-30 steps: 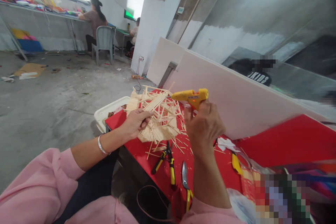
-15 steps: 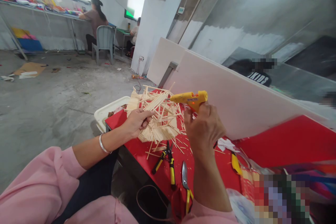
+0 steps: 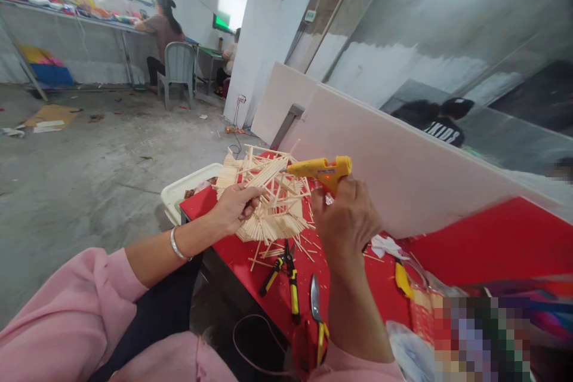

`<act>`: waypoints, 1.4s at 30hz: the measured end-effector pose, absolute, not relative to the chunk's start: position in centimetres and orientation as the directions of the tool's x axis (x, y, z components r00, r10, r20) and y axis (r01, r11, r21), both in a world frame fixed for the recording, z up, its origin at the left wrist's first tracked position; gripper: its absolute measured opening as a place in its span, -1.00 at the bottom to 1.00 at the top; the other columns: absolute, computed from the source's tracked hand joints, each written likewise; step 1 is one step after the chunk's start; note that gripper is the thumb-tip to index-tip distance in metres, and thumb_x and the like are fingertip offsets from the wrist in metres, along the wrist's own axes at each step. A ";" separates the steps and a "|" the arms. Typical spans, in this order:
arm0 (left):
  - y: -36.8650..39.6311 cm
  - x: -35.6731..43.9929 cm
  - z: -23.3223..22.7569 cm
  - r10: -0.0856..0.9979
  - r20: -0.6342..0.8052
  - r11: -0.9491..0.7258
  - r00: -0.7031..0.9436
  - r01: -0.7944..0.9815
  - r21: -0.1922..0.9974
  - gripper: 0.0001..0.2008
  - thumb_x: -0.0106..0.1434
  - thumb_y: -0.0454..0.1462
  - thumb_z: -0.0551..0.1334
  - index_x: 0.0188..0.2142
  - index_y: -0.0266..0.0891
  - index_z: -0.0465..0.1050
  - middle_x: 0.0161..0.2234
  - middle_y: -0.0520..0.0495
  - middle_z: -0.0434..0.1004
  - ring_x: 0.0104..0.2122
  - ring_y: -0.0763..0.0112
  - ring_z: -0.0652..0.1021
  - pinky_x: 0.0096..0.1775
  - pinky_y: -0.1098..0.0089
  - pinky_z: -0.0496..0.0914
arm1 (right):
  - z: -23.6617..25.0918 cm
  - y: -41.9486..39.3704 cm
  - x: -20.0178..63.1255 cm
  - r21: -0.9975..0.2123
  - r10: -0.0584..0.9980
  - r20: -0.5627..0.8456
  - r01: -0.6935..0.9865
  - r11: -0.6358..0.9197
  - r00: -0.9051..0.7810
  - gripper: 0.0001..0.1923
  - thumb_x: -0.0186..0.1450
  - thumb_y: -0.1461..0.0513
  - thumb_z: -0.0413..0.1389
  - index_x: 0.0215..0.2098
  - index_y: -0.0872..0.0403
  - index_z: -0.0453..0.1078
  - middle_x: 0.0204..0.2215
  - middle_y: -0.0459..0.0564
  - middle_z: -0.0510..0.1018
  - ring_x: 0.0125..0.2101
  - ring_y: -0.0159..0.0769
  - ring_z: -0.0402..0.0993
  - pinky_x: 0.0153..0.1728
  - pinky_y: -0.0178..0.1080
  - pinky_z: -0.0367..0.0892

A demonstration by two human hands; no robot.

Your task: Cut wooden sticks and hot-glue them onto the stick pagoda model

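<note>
My left hand (image 3: 239,206) is closed, pinching a flat bundle of thin wooden sticks (image 3: 270,173) between thumb and fingers. Wrapped around the grip of a yellow hot glue gun (image 3: 320,167) is my right hand (image 3: 347,221). The gun's small red light glows, and its nozzle points left at the upper end of the bundle; whether it touches cannot be told. Below and around the bundle stands a structure built of pale sticks (image 3: 273,227), partly hidden by my left hand. Loose stick pieces (image 3: 308,245) lie beside it.
On the red table (image 3: 242,256) lie pliers with yellow-black handles (image 3: 286,280) and shears (image 3: 316,304). A white tub (image 3: 172,197) sits behind the left edge. White boards (image 3: 380,155) lean at the right. A person (image 3: 165,36) sits at a far bench.
The glue gun and my right hand have shifted slightly left, bringing the nozzle closer over the bundle. My left hand stays almost still.
</note>
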State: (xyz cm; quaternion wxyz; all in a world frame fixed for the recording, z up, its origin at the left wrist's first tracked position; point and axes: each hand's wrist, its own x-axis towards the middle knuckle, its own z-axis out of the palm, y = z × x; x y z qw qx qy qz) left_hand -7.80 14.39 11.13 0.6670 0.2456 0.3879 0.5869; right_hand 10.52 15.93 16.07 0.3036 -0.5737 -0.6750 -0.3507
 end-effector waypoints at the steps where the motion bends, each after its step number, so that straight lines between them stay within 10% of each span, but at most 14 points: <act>1: 14.4 -7.8 11.1 0.973 -0.229 0.190 0.010 -0.595 0.781 -0.81 0.14 -0.37 0.27 -0.59 -0.31 0.39 -0.72 0.10 0.32 -0.81 0.72 0.17 -0.74 0.54 -0.09 | 16.0 15.9 10.5 0.123 0.560 0.813 0.987 0.106 -0.161 -0.67 0.27 0.14 0.00 -0.11 0.18 0.37 -0.40 0.03 0.38 -0.48 -0.34 0.14 -0.51 -0.25 -0.10; 42: 14.5 -8.7 10.0 0.980 -0.160 0.197 0.116 -0.627 0.754 -0.90 -0.08 -0.40 0.23 -0.58 -0.28 0.30 -0.69 0.01 0.44 -0.76 0.65 0.30 -0.73 0.57 0.00 | 15.0 14.2 9.8 0.310 0.446 0.814 0.928 0.206 -0.371 -0.66 0.30 0.18 0.03 -0.04 0.22 0.36 -0.37 0.06 0.49 -0.43 -0.32 0.30 -0.50 -0.25 -0.02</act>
